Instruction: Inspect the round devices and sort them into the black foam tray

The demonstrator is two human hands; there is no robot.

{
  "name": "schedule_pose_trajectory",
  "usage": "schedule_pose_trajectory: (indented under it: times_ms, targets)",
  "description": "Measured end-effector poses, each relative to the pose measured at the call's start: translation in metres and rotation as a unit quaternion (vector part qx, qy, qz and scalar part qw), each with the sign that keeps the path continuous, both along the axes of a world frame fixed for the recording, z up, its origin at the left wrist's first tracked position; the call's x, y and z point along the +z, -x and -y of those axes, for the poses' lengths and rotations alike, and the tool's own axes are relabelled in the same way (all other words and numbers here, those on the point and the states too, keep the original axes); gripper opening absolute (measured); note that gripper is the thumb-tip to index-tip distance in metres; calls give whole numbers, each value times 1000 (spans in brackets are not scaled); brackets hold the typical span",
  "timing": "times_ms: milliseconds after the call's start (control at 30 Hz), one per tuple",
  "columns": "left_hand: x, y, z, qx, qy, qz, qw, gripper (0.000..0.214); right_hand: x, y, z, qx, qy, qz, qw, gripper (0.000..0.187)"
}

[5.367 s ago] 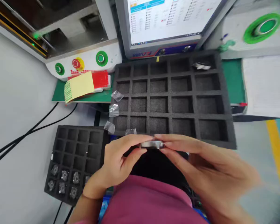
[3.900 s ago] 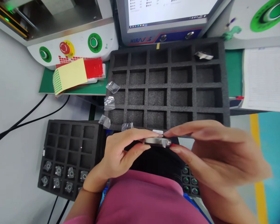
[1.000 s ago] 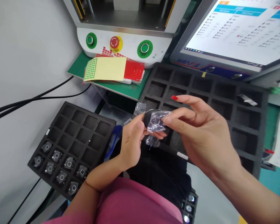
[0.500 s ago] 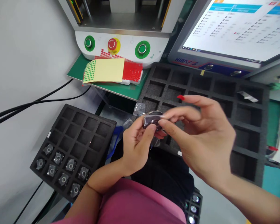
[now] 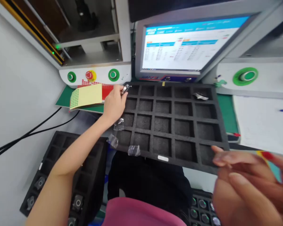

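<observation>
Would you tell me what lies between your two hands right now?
In the head view, the black foam tray, its cells bare along that stretch, lies between the left hand and right hand.

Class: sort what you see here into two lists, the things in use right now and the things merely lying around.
In use:
left hand
small round metal part
large black foam grid tray

Lying about:
yellow sticker sheet
clear plastic scraps
smaller black foam tray of parts
monitor
right hand, empty
</observation>
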State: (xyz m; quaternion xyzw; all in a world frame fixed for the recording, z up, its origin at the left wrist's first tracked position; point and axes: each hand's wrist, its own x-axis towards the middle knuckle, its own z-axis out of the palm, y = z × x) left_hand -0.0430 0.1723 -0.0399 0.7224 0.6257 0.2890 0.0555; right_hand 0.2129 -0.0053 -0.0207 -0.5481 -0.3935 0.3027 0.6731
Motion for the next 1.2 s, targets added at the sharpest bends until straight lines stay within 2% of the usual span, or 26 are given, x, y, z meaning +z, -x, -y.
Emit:
schedule_pose_trajectory:
  times_ms: [100,200,333,500,700,933,1033,1067,1133,1200]
  targets:
    - [-3,-10,-50,-41,43,-192,980,23,5,5,2,-36,-10,-80,996,47]
    - [-2,-15,-70,-87,73,-290,950,27,1,-10,-2,-106,4,-118,987,42]
    - [3,-13,-74,-113,115,-348,924,36,-20,-43,-1,-187,46,-165,967,42]
    - [18,-15,-86,-149,177,-402,886,38,-41,-65,2,-223,54,-176,957,42]
    - [31,-30,-91,-139,202,-464,851,39,-44,-73,-3,-214,56,-214,951,41]
    - [44,-50,-96,-125,226,-528,809,29,-39,-81,-2,-212,69,-223,949,37]
    - [55,-73,-96,-98,220,-539,807,24,-37,-82,0,-211,79,-227,947,37]
    - [58,-87,-93,-90,201,-535,816,26,-36,-82,1,-210,72,-226,949,37]
    - [61,-122,-85,-101,137,-491,854,33,-36,-83,2,-201,48,-223,953,37]
    - [56,-163,-75,-175,84,-406,893,35,-36,-84,4,-192,25,-215,957,37]
